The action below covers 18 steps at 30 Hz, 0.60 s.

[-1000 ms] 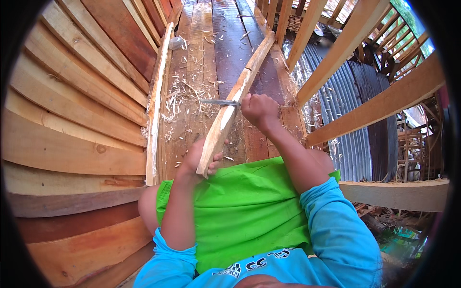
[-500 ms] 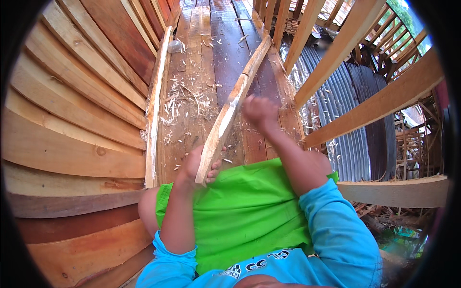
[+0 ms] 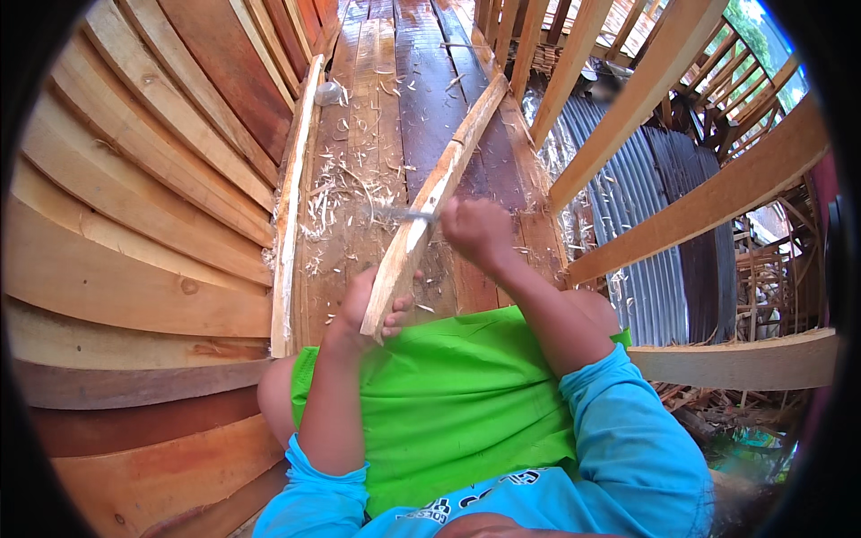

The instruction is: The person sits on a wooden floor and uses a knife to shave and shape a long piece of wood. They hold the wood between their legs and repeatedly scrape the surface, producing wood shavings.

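A long, pale wooden stick (image 3: 448, 161) slants from near my lap up to the right-hand edge of the plank floor. Its upper face shows fresh, whitish cut patches. My left hand (image 3: 357, 300) is closed around its near end, fingers wrapped beneath and thumb side to the left. In my right hand (image 3: 477, 231), closed in a fist, is a knife whose grey blade (image 3: 404, 213) lies across the stick and sticks out past its left side. The blade is blurred, and its handle is hidden in the fist.
Curled shavings (image 3: 354, 193) are scattered over the plank floor (image 3: 426, 81). A second pale wooden strip (image 3: 291, 215) runs along the board wall (image 3: 152, 242) on the left, beside a small round clear object (image 3: 328, 92). Wooden railing slats (image 3: 682, 224) and corrugated metal sheets (image 3: 641, 233) stand at right.
My right hand has moved slightly down and left, bringing the knife blade across the stick. The left hand keeps its hold, and the stick's near end has shifted slightly.
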Tool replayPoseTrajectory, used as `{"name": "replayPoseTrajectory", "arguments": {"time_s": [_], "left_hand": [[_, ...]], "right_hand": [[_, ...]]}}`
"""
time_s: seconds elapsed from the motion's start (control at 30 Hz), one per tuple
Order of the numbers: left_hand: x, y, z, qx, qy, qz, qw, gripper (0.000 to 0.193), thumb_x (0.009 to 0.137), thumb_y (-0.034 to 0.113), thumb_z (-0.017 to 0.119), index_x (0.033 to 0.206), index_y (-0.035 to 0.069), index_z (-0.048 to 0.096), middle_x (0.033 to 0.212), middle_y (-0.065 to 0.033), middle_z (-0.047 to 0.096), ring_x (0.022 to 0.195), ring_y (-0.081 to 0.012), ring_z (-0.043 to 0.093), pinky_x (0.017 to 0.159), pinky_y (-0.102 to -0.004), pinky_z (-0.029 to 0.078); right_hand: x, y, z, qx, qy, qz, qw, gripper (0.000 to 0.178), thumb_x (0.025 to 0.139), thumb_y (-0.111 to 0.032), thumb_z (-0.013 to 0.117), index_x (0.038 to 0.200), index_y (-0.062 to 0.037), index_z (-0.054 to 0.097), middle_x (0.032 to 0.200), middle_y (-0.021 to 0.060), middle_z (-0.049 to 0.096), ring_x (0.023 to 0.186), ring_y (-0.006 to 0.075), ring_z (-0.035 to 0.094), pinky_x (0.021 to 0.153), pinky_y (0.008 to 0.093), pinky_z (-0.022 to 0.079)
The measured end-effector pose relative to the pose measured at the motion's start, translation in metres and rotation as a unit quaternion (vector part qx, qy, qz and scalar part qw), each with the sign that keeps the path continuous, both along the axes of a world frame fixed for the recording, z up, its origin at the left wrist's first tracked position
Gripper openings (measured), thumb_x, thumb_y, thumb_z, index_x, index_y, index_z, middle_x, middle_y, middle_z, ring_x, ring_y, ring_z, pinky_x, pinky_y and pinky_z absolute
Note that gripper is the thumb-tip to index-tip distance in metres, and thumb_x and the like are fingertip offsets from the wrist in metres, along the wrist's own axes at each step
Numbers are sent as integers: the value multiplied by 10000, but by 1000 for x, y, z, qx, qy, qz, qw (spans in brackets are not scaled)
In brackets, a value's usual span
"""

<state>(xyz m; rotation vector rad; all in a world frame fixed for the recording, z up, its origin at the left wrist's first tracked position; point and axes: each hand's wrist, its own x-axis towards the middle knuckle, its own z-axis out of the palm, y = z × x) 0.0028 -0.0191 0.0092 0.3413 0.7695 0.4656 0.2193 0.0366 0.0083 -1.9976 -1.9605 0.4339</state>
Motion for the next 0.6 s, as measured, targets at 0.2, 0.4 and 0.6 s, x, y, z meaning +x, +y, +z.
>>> {"name": "replayPoseTrajectory", "arguments": {"time_s": [0.2, 0.4, 0.6], "left_hand": [[8, -6, 4, 24, 21, -7, 999, 480, 986, 431, 306, 1213, 57, 502, 606, -22, 468, 396, -123, 407, 349, -269, 348], [9, -6, 18, 15, 54, 11, 998, 488, 981, 389, 292, 1229, 30, 511, 620, -17, 430, 378, -99, 381, 307, -231, 316], [13, -6, 16, 19, 54, 9, 998, 489, 983, 392, 299, 1219, 24, 519, 616, -16, 422, 373, -97, 372, 304, -229, 317]], "right_hand": [[34, 31, -30, 56, 9, -122, 991, 529, 935, -356, 393, 658, 1, 667, 719, 250, 661, 702, 426, 659, 722, 524, 512], [34, 23, -15, -1, 191, -51, 980, 493, 961, -404, 477, 788, 18, 664, 783, 251, 667, 821, 418, 656, 776, 496, 483], [47, 26, -26, 38, 193, -14, 980, 379, 972, -361, 509, 895, -23, 663, 823, 216, 675, 848, 411, 650, 779, 500, 478]]}}
